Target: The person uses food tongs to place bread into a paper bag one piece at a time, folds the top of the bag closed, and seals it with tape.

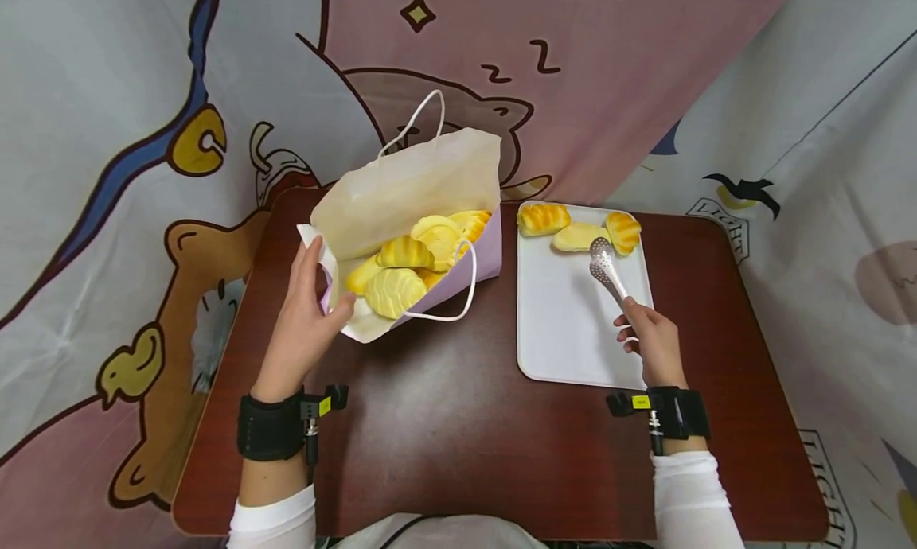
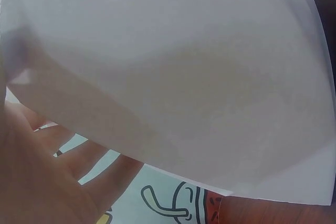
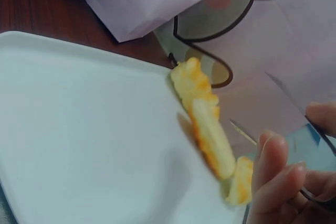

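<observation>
A lilac paper bag (image 1: 401,195) with white handles lies tipped on the table, its mouth facing me and several bread pieces (image 1: 396,293) inside. My left hand (image 1: 304,318) holds the left side of its rim, thumb inside and fingers outside. Paper fills most of the left wrist view, with spread fingers (image 2: 86,163) behind its edge. In my right hand (image 1: 655,342) are metal tongs (image 1: 606,269) with perforated ends, held above the white tray (image 1: 566,318). Three breads lie along its far end: a braided roll (image 1: 543,219), a long bun (image 1: 579,237) and a small roll (image 1: 624,232).
The dark red-brown table (image 1: 437,453) carries the bag on the left and the tray on the right. Printed cloth (image 1: 609,72) hangs close behind and along both sides. One bag handle (image 1: 466,298) loops out toward the tray.
</observation>
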`<control>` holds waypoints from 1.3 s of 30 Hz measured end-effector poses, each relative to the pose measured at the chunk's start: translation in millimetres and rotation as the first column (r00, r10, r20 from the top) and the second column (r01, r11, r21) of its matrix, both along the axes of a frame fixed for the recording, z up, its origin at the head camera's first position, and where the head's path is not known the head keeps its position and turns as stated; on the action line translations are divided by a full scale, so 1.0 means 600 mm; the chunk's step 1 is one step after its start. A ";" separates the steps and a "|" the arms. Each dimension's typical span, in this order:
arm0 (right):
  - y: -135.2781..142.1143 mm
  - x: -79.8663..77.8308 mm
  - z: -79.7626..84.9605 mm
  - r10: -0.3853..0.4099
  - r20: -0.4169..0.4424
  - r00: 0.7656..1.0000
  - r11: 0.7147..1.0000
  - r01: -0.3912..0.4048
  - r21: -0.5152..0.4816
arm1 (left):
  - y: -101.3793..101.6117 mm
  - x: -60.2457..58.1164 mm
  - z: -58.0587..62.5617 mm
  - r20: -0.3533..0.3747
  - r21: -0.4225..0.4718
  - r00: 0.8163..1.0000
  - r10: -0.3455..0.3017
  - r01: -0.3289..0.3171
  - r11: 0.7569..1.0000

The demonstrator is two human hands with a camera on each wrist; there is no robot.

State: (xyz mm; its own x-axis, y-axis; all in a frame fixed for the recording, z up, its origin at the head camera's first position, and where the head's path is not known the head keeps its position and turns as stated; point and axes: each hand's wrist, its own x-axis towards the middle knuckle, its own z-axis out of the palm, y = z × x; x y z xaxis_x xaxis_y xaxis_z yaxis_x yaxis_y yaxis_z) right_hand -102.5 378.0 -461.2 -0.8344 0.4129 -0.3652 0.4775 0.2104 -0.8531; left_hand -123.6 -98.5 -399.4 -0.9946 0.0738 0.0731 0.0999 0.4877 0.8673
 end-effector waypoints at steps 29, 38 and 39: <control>0.062 -0.081 -0.076 -0.318 0.177 0.931 0.191 0.246 -0.950 | -0.003 -0.003 -0.001 0.005 -0.012 1.000 0.008 -0.008 1.000; 0.055 -0.101 -0.070 -0.405 0.269 0.874 0.093 0.332 -0.939 | -0.005 0.000 -0.005 0.005 -0.023 1.000 0.010 -0.010 1.000; 0.054 -0.101 -0.069 -0.411 0.279 0.868 0.092 0.344 -0.935 | -0.005 0.000 -0.006 0.006 -0.025 1.000 0.009 -0.009 1.000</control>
State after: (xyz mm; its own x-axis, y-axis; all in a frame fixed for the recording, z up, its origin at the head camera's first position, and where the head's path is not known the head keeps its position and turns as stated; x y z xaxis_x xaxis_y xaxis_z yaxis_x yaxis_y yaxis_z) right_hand -163.3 410.6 -502.8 -0.7132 0.0493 -0.6992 0.1813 -0.9506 -0.2519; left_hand -123.4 -101.2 -402.9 -0.9956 0.0669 0.0652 0.0903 0.5097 0.8556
